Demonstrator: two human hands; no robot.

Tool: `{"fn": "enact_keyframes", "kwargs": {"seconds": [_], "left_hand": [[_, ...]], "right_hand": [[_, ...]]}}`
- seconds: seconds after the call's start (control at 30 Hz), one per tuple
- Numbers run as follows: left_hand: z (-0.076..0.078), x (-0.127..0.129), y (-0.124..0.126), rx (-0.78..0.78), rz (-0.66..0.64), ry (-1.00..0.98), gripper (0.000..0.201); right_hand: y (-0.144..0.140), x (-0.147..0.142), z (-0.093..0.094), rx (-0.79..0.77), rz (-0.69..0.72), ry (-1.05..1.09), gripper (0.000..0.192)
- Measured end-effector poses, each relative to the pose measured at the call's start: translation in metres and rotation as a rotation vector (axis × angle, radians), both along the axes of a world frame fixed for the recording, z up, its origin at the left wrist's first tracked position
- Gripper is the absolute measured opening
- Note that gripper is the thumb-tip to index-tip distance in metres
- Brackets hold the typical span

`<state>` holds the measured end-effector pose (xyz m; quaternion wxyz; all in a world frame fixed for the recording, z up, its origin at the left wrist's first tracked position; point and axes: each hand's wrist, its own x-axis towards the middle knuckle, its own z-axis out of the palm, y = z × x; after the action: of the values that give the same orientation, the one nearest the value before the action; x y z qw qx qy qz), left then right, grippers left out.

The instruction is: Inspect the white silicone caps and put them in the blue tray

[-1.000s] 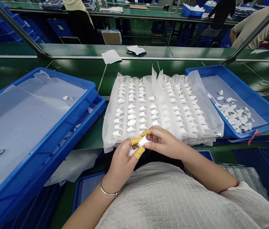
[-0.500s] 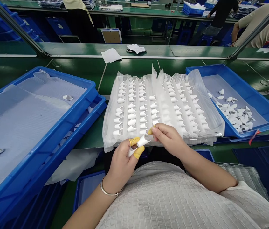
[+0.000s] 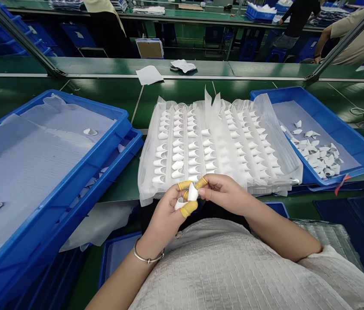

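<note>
Between my two hands is a small white curved piece (image 3: pixel 192 193), hollow and slanted at one end. My left hand (image 3: pixel 169 211), with yellow finger cots on its tips, grips it from the left. A second white piece (image 3: pixel 180 203) also sits in the left fingers. My right hand (image 3: pixel 223 191), with a yellow cot on one fingertip, pinches the first piece at its right side. Just beyond my hands lies a tray lined with translucent sheet (image 3: pixel 225 148), holding rows of similar white pieces (image 3: pixel 177 157).
At right, a blue bin (image 3: pixel 359 142) holds a pile of loose white pieces (image 3: pixel 324 158). Stacked blue bins (image 3: pixel 81 165) stand at left, the upper with a few pieces on its liner. Paper (image 3: pixel 149 75) lies on the far ledge. People work at a table behind.
The white piece has turned more upright between my fingers. My right hand has moved slightly down and in, closer to my left hand.
</note>
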<state>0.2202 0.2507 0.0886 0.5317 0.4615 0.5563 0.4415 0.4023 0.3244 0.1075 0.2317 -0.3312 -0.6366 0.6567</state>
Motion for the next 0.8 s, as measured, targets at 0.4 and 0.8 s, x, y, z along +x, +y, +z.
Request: {"fn": "enact_keyframes", "kwargs": {"seconds": [0.4, 0.8], "left_hand": [[0.001, 0.004, 0.001, -0.128, -0.017, -0.172, 0.024], [0.001, 0.003, 0.002, -0.216, -0.014, -0.327, 0.029]], "right_hand": [[-0.003, -0.009, -0.003, -0.043, -0.082, -0.064, 0.035], [0.005, -0.004, -0.004, -0.082, -0.264, 0.053, 0.029]]}}
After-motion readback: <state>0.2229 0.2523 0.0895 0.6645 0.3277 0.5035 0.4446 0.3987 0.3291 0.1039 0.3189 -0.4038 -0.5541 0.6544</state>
